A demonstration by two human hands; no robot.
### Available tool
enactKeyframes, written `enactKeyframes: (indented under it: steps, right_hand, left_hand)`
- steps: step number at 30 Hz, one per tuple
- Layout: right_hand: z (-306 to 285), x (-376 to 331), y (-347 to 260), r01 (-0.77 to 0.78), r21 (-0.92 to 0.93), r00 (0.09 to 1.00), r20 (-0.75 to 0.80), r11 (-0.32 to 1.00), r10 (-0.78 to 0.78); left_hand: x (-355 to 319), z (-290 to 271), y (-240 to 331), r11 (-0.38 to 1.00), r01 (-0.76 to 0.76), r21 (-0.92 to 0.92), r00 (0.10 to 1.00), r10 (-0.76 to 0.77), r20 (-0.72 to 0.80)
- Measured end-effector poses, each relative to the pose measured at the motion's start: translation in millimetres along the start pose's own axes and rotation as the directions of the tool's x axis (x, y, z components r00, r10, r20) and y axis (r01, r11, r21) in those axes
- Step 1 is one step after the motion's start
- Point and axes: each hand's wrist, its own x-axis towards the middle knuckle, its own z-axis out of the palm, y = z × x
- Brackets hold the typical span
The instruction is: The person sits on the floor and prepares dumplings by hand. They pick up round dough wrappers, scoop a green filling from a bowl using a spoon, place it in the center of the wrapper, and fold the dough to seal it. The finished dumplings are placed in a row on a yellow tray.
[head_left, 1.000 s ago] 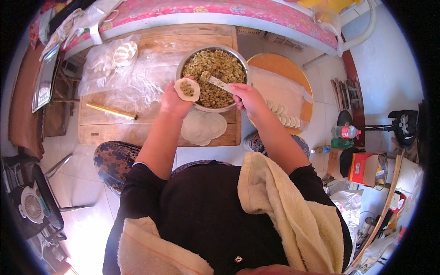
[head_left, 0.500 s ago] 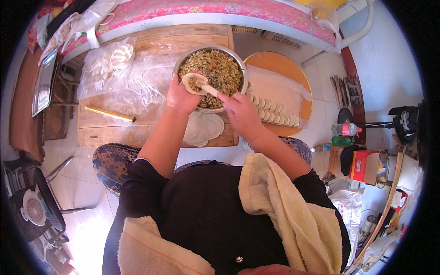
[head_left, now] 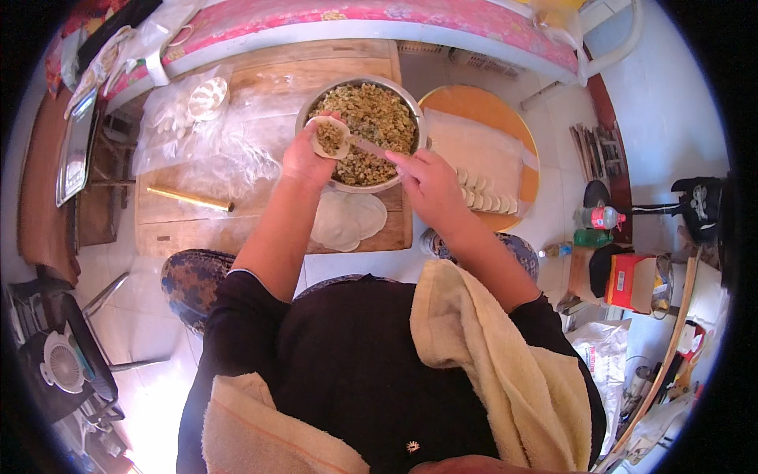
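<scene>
Filling a dumpling wrapper over the bowl at the wooden desk (head_left: pixel 197 221).

Left to right: yellow rolling pin (head_left: pixel 189 198) lay on desk beside crumpled clear plastic sheet (head_left: pixel 197 146); left hand (head_left: pixel 309 158) cupped a round pale dough wrapper (head_left: pixel 329 137) with a dab of filling, held over rim of round metal bowl of chopped greenish filling (head_left: pixel 371 130); stack of flat white wrappers (head_left: pixel 347 220) lay below bowl; right hand (head_left: pixel 426 178) gripped a thin flat spreader (head_left: pixel 367 147), tip at the wrapper; row of folded dumplings (head_left: pixel 485 193) sat on round orange tray (head_left: pixel 482 118).

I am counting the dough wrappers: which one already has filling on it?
The wrapper cupped in the left hand over the metal bowl; the flat wrappers on the wooden board are bare.
</scene>
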Motion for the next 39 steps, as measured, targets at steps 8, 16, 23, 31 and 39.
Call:
enactKeyframes:
  steps: [8, 16, 23, 31, 39]
  right_hand:
    - [-1, 3, 1, -0.053, 0.03, 0.997, 0.066, 0.998, 0.051]
    - [-5, 6, -4, -0.036, 0.07, 0.999, 0.033, 0.997, 0.034]
    - [-3, 1, 11, -0.033, -0.166, 0.995, 0.092, 0.986, 0.049]
    - [1, 8, 3, -0.115, -0.124, 0.991, 0.057, 0.986, 0.123]
    - [32, 7, 20, -0.114, -0.401, 0.965, 0.172, 0.909, 0.197]
  left_hand:
    - [7, 7, -6, 1.0, -0.001, 0.018, 1.0, 0.001, -0.002]
    - [13, 6, -12, 0.999, 0.015, 0.041, 1.0, -0.014, -0.011]
    - [22, -2, -7, 1.0, -0.019, -0.023, 1.0, 0.02, 0.017]
    - [13, -2, -6, 0.999, -0.03, -0.013, 1.0, 0.03, 0.0]
    - [-34, 16, 6, 0.996, 0.083, -0.041, 0.978, -0.073, 0.197]
